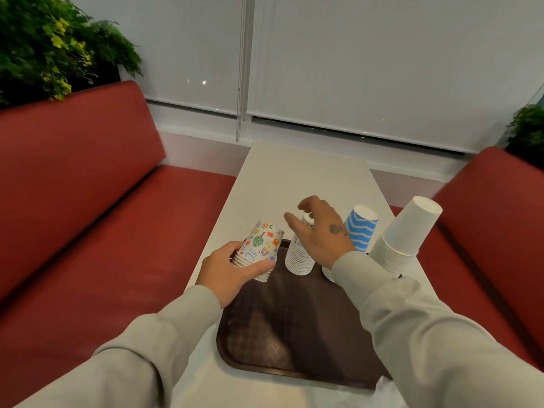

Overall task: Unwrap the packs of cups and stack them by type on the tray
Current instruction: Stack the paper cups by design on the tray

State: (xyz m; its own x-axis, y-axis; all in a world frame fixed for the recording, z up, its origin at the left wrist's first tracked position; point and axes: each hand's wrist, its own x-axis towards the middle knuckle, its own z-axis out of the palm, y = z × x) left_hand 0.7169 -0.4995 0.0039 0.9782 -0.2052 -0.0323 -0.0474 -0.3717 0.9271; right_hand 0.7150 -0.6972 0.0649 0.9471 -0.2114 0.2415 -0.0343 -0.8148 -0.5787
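Sleeves of pale grey cloth reach in from the bottom edge, one on each arm. Between them a dark brown tray [294,334] with a faint lattice pattern lies on the white tabletop [294,172]. A scrap of crumpled white wrap [388,391] lies just beside its near right corner.

The left hand [228,272] is held over the tray's far left corner, its thumb and fingers curled round a short stack of patterned cups [260,245]. These are white paper printed with small coloured doodles: a green tree, flowers, orange and blue shapes. The stack is tilted, bases up and away, with its rolled rims inside the palm.

Just to the right, a second patterned stack [298,257] stands upside down on the tray, its many white rims forming a ribbed column. The right hand [319,231] hovers above it with thumb and fingers spread and loosely bent, gripping nothing. Whether any fingertip touches the top cup cannot be told.

Behind that wrist a blue stack [360,228] with white wavy stripes stands inverted on the tray, its lower part hidden. Further right, a taller stack of plain white cups [403,237] stands at the tray's far right corner.

Red padded benches [88,201] flank the tabletop. Beyond are a leafy plant [53,45] with yellow flowers and lowered white blinds [382,54].
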